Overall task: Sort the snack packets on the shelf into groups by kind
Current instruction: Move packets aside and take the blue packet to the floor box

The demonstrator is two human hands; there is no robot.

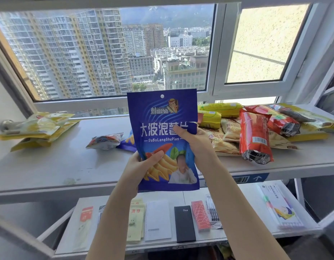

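Note:
I hold a blue chip packet [160,121] upright above the white shelf [68,162]. My left hand [143,164] grips its lower left edge, thumb on the front. My right hand [192,141] grips its right edge, thumb across the front. Behind it lie another blue packet [127,144] and a small white packet [104,140]. A stack of yellow packets [37,128] sits at the shelf's left. On the right lies a mixed heap: a red packet [254,136], yellow packets [220,108], beige packets [230,132] and another red one [280,121].
A window frame [215,53] stands right behind the shelf, with a round metal knob [6,124] at far left. The lower shelf [254,197] carries notebooks, a black diary [185,223], pens [212,211] and stationery packs.

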